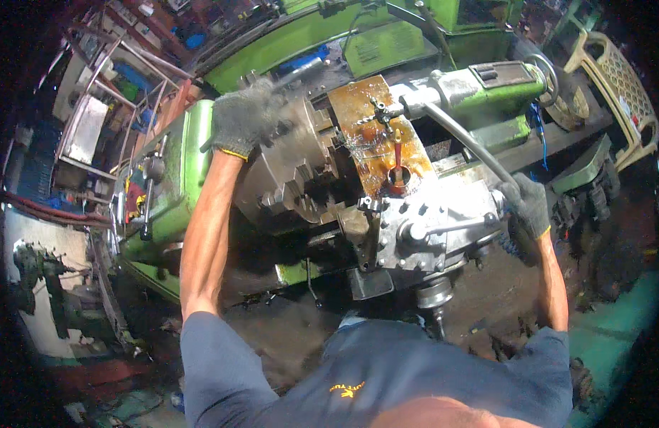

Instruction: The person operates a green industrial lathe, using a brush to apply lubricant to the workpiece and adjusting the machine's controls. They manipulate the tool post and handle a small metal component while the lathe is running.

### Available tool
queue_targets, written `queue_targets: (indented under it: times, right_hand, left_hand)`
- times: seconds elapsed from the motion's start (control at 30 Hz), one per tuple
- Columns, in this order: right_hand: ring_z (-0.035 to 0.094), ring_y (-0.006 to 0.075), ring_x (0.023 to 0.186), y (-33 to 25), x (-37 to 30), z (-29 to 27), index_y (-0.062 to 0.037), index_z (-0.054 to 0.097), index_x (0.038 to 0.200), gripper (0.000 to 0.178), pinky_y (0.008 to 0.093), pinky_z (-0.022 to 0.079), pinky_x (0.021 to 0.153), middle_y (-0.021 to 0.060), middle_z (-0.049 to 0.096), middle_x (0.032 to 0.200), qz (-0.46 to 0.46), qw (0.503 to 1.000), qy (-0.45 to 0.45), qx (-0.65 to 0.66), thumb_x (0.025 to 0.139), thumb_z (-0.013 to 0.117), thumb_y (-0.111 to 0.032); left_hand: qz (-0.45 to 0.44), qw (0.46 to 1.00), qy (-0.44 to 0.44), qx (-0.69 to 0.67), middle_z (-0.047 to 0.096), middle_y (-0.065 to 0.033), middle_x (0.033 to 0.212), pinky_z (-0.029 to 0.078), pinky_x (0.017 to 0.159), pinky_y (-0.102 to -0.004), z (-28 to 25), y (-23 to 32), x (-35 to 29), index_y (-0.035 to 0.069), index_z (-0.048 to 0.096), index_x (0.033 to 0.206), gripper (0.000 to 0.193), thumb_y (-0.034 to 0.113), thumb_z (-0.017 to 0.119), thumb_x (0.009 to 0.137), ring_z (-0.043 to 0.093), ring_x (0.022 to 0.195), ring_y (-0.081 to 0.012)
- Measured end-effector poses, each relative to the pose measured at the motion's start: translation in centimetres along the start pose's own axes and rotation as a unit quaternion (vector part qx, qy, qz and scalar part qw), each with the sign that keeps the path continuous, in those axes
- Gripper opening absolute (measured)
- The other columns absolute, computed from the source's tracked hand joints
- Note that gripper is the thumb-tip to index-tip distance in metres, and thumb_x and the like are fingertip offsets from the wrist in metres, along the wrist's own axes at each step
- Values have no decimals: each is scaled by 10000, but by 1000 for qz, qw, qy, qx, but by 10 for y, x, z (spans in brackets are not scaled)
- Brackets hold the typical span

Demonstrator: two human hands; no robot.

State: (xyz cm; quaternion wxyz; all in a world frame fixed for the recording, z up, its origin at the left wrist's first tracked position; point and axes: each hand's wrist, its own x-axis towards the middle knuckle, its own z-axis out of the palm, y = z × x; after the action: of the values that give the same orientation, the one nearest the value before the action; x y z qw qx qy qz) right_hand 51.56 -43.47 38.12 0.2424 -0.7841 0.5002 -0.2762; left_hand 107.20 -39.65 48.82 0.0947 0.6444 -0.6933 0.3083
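A grey work glove covers my left hand [242, 120], which is at the upper rim of the large metal chuck [290, 160] of a green lathe. Its fingers are blurred, so I cannot tell whether they grip anything. My right hand [527, 203], gloved too, is closed round the lower end of a long steel bar [472, 143]. That bar slopes up to the left, to the tailstock spindle [415, 102]. A twist drill [368, 121] lies near it, over an oily brown board [361, 93]. On the board a red-handled brush [398, 153] stands in a small cup [398, 178].
The tool post with its clamp lever [436, 230] stands between my arms. Behind the spindle is the green tailstock [497, 78] with its handwheel [547, 71]. A cream plastic chair [618, 93] stands at the far right, and a metal rack [104, 114] at the left.
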Motion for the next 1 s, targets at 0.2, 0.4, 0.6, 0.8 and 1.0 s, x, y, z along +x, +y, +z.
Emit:
queue_targets:
  times: [0.2,0.4,0.6,0.8,1.0]
  right_hand:
    - [538,231,549,-42,76,16,-8,659,845,377,393,422,553,157,549,643,-159,987,-4,4,925,732,-369]
    - [565,236,559,-59,99,23,-18,662,844,345,388,435,555,141,581,647,-191,980,-39,29,932,726,-346]
    - [563,183,543,-65,121,23,-25,666,853,318,370,433,537,126,583,619,-211,977,-43,8,931,725,-327]
    - [614,110,741,-72,141,29,8,721,1155,348,306,509,686,103,701,793,-227,972,-50,41,924,731,-252]
    - [633,151,983,30,209,8,62,658,1182,293,310,516,892,82,702,1013,-310,950,29,-9,914,737,-26]
  left_hand:
    - [12,998,56,-35,639,-115,656,487,543,-446,-9,16,-25,155,709,858,204,354,662,859,626,573,-310]
    - [14,996,73,-40,668,-85,661,492,518,-432,-8,20,-37,197,745,1007,238,353,664,847,652,562,-272]
    - [9,997,83,-4,668,-78,658,484,506,-434,-14,21,-32,192,747,1008,231,337,657,853,648,563,-270]
    - [5,993,116,4,656,-84,624,452,458,-451,-8,19,-35,162,689,828,210,366,646,842,638,516,-258]
    - [-10,992,111,-58,651,-109,601,467,462,-466,-11,32,-22,147,664,779,257,404,658,781,664,528,-305]
